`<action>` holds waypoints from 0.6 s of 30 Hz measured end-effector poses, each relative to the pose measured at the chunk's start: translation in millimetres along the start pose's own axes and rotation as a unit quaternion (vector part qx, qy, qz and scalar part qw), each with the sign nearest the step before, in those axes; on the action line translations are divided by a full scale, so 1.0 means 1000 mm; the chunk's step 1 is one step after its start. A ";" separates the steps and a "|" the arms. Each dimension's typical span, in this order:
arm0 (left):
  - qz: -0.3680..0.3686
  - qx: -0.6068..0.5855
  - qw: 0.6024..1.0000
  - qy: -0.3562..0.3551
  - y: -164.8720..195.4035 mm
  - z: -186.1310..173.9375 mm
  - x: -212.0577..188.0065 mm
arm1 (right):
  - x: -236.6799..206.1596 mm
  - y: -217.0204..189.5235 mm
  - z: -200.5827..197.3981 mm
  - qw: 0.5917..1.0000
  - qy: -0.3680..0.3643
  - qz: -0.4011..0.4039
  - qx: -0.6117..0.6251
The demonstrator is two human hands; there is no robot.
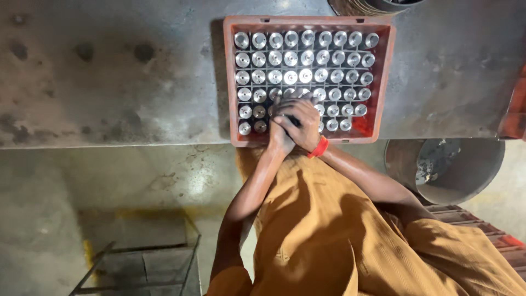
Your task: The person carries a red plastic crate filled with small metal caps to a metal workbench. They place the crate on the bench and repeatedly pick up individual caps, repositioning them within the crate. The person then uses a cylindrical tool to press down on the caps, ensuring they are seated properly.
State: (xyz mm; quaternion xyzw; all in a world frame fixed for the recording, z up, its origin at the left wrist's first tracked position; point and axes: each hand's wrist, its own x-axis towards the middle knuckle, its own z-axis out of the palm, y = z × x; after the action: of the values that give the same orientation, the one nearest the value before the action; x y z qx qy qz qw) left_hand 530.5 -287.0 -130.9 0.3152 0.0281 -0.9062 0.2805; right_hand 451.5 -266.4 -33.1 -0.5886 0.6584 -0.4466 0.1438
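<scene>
Both my hands, left (279, 134) and right (300, 121), are closed together over the steel cylinders (306, 57) in the red crate (229, 82); they look heavy, rigid, slick, so I'd pinch the top rim.

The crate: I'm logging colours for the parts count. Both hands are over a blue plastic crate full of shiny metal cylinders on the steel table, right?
Not quite. The head view shows the crate is red-orange, not blue. The rest holds: the left hand and right hand are together over its near rows of shiny metal cylinders, on the steel table.
</scene>
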 end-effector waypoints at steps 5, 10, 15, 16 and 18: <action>-0.032 -0.007 0.999 0.027 0.010 -0.005 -0.005 | -0.001 -0.014 0.007 0.998 0.056 -0.019 0.024; -0.042 -0.012 0.999 0.028 0.028 -0.016 -0.011 | 0.016 0.029 -0.010 0.947 0.045 0.292 0.126; -0.010 -0.023 0.999 -0.041 0.052 -0.024 -0.029 | 0.037 0.093 -0.058 0.988 0.030 0.145 -0.050; -0.006 -0.024 0.999 -0.029 0.055 -0.024 -0.033 | 0.040 0.101 -0.066 0.986 0.024 0.141 -0.079; -0.001 -0.034 0.999 -0.016 0.057 -0.023 -0.038 | 0.048 0.114 -0.078 0.983 -0.020 0.100 -0.151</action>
State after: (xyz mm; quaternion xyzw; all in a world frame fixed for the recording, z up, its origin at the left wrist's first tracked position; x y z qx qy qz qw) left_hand 597.6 -310.9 -119.3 0.2913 0.0547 -0.9099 0.2903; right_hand 309.6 -288.0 -59.7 -0.5434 0.7708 -0.3137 0.1103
